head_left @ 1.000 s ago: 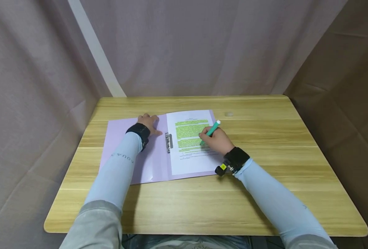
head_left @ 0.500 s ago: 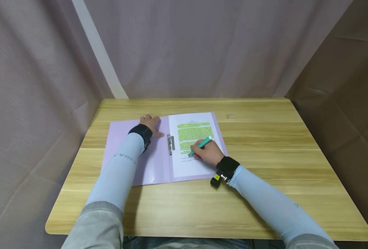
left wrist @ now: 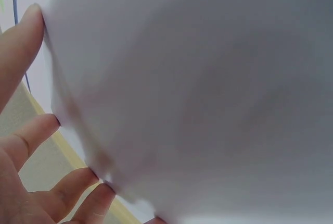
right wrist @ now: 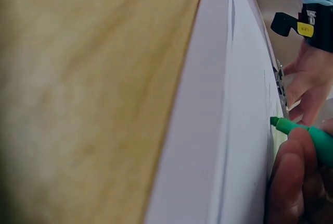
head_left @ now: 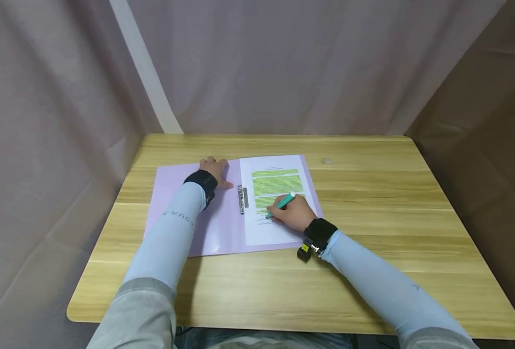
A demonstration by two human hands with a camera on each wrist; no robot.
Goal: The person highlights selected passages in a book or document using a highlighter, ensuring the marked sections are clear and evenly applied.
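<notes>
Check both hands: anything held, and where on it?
Right hand grips the green highlighter low on its barrel, near the tip. Left hand holds nothing; its fingers lie flat on the open purple folder.

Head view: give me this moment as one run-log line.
right hand: grips green highlighter, tip on printed sheet | left hand: fingers flat on open purple folder | surface: wooden table

Printed text on the sheet [head_left: 279,194] is too small to read. The left wrist view shows the folder [left wrist: 208,94] only as a blur. A small pale object [head_left: 326,161] on the surface [head_left: 370,271] is unidentifiable.
</notes>
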